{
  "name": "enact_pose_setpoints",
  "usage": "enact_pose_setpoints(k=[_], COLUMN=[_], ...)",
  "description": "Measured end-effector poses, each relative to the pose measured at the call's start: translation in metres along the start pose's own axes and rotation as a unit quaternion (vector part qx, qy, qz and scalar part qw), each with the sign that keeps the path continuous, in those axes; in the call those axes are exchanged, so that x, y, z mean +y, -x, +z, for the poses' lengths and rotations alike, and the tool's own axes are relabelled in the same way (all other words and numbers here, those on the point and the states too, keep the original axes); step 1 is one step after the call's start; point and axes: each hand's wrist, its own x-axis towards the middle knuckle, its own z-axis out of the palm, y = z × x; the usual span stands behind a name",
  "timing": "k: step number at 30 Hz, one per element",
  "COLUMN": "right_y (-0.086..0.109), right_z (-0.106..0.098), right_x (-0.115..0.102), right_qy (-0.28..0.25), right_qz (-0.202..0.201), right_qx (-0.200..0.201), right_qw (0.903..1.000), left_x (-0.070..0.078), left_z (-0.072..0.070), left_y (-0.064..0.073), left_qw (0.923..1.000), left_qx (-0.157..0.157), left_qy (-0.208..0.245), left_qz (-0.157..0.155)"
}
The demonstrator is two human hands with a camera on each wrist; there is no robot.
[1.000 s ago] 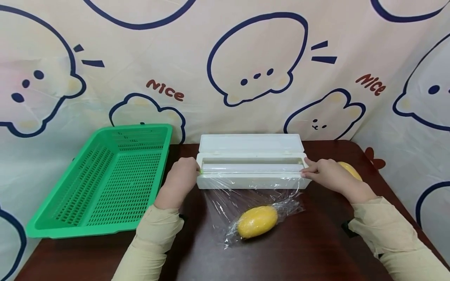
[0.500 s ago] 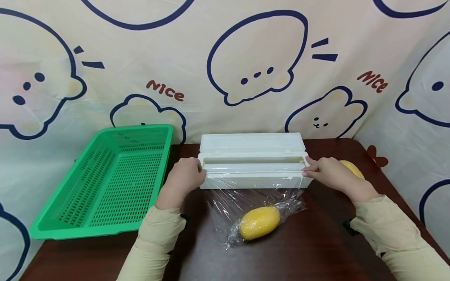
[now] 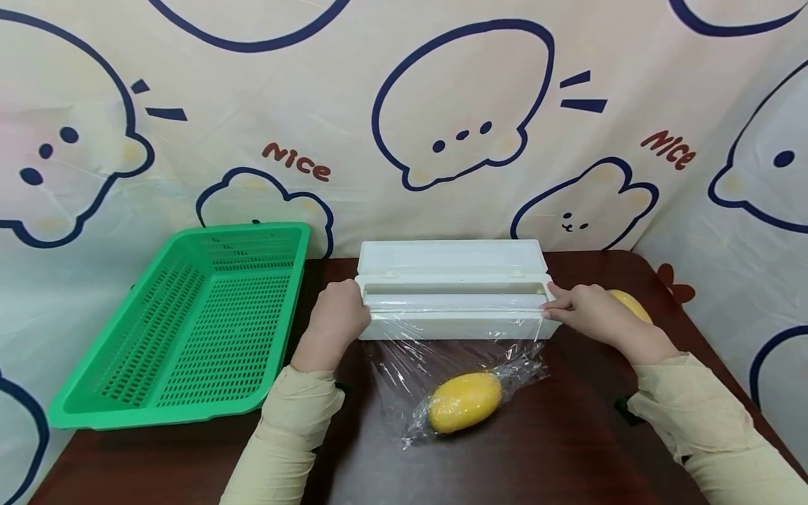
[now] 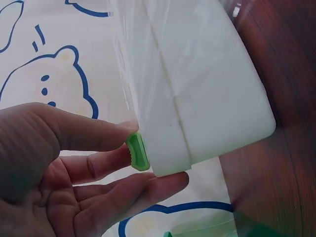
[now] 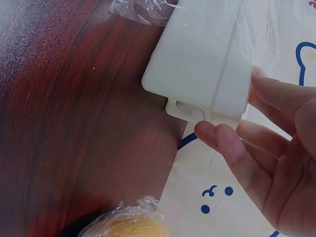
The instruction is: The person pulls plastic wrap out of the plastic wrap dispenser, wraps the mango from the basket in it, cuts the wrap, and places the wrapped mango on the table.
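Note:
A white cling film dispenser box [image 3: 454, 327] stands with its lid [image 3: 451, 258] raised and a roll of film [image 3: 454, 302] inside. Clear film [image 3: 404, 365] runs from its front edge down to a yellow oval fruit [image 3: 465, 402], which is wrapped in it on the table. At the box's left end, my left hand [image 3: 337, 312] pinches a small green slide cutter [image 4: 138, 151] between thumb and fingers; in the head view the hand hides the cutter. My right hand [image 3: 587, 308] grips the right end, thumb on the upper edge and fingertips [image 5: 229, 140] against the end face.
A green slotted plastic basket [image 3: 278, 365] stands to the left on the dark wooden table [image 3: 505, 463]. Behind my right hand lies a second yellow fruit [image 3: 630, 306], film-wrapped in the right wrist view. A printed cloth [image 3: 454, 203] hangs at the back.
My left hand has shifted slightly right along the box's left end, and the green cutter is now hidden in the head view. The right hand, box and fruit have hardly moved.

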Motion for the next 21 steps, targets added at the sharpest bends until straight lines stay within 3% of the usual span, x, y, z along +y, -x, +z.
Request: enact_pose_setpoints(k=[16,19,21], right_y=[0.0019,0.0031,0.0034], right_z=[-0.0003,0.0001,0.0007], right_x=[-0.0026,-0.0039,-0.0049], right_qy=[0.013,0.022,0.025], right_qz=[-0.005,-0.009,-0.012], right_qx=[0.007,0.002,0.000], right_qw=[0.9999,0.9997,0.9996], left_x=[-0.0015,-0.0009,0.0026], left_z=[-0.0013,0.0008,0.0011], left_y=[-0.0003,0.0029,0.0064], left_qw=[0.9998,0.9999,0.9996], left_qx=[-0.015,-0.008,0.006], left_qy=[-0.007,-0.011,-0.019], left_qz=[-0.011,-0.003,0.018])
